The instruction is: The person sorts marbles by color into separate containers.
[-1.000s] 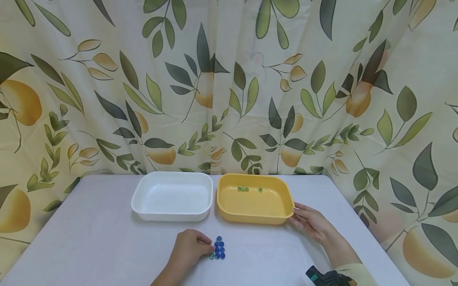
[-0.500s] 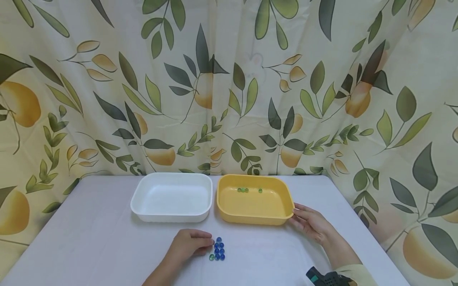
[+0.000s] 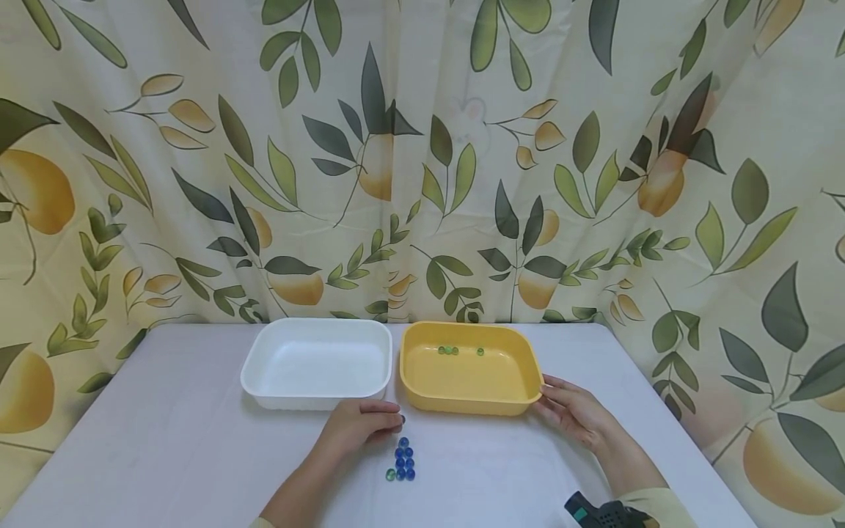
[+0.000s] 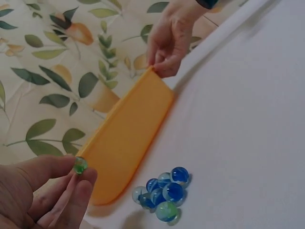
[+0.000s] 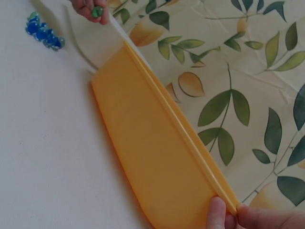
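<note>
My left hand [image 3: 353,429] is raised between the two trays and the loose marbles. Its thumb and fingers pinch a clear marble with a green swirl [image 4: 80,165], mostly covered by the fingertips in the head view. My right hand [image 3: 581,418] grips the right end of the yellow tray [image 3: 462,405], thumb and fingers at its rim. Several green marbles [image 3: 449,350] lie inside that tray. Below my left hand, several blue marbles [image 3: 405,463] sit in a tight cluster on the white tablecloth, with one green marble [image 4: 167,212] at their near left.
A white tray [image 3: 313,402] stands left of the yellow one, a narrow gap between them. Behind the table [image 3: 165,440] hangs a curtain [image 3: 422,161] printed with leaves and fruit. A black device [image 3: 604,511] sits by my right sleeve.
My left hand has picked up a green marble beside the blue cluster and moved it up and slightly right toward the trays. My right hand stays on the yellow tray.
</note>
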Demonstrator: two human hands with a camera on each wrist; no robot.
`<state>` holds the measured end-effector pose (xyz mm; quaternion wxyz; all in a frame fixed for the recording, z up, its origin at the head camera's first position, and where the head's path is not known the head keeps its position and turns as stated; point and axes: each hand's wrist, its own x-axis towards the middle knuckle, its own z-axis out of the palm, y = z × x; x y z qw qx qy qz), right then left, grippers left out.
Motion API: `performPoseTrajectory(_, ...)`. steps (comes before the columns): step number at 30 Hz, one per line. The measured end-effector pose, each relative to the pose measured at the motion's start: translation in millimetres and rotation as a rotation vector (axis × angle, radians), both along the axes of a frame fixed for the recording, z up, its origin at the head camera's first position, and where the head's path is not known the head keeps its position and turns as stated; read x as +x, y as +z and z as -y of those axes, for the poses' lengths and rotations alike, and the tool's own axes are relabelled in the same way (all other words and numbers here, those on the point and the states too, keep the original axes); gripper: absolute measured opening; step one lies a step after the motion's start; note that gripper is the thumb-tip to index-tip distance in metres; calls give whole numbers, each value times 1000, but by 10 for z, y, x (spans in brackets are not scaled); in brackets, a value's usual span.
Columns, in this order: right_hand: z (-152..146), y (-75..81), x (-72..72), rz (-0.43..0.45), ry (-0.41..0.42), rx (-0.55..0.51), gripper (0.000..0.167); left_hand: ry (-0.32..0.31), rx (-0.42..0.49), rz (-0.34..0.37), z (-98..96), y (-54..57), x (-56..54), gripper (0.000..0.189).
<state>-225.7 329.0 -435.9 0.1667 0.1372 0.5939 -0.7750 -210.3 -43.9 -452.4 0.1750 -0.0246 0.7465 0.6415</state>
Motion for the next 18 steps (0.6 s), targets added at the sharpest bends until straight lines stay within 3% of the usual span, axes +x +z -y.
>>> performPoseTrajectory(5,4,-8,-1,-1,0,6,71,-3,41,-17,-65,91,-84,32)
performPoseTrajectory(18,-12,-5,-10,0,6,9,71,58,32,9,-266,345,-332,32)
